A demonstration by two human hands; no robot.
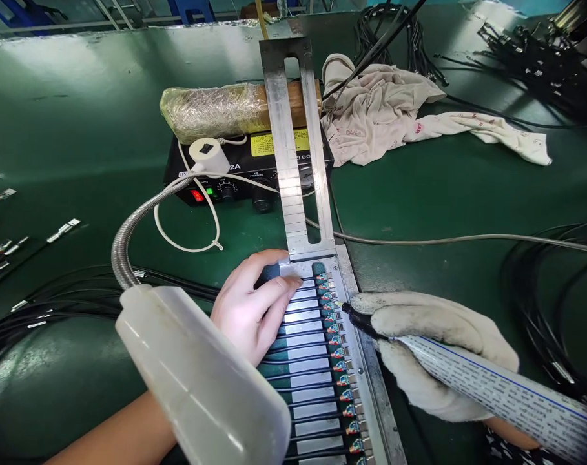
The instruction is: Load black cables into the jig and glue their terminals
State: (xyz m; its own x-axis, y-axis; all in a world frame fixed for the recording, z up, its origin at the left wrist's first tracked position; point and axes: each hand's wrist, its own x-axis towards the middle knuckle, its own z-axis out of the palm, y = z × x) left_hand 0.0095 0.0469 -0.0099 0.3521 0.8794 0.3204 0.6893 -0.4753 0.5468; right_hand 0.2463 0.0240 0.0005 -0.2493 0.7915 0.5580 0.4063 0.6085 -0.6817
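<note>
A metal fixture (317, 369) holds a row of black cables side by side, their stripped coloured wires joined to small metal connectors (342, 380). My bare left hand (257, 303) lies over the fixture's far left end, fingers bent, with fingertips at the farthest black cable (307, 279). Part of its grip is hidden behind the fingers. In a white work glove, my right hand (443, 349) wraps round a white glue tube (496, 394) with printed text and a blue stripe. The tube's black nozzle (363, 320) points left, its tip at the connectors near the far end.
A lamp (206, 374) on a flexible metal neck hangs over the near left. Behind the fixture's upright slotted metal plate (281, 123) sits a black control box (245, 171) bearing a wrapped roll (216, 110). Crumpled cloth (370, 116) and cable bundles (540, 71) lie at the back right.
</note>
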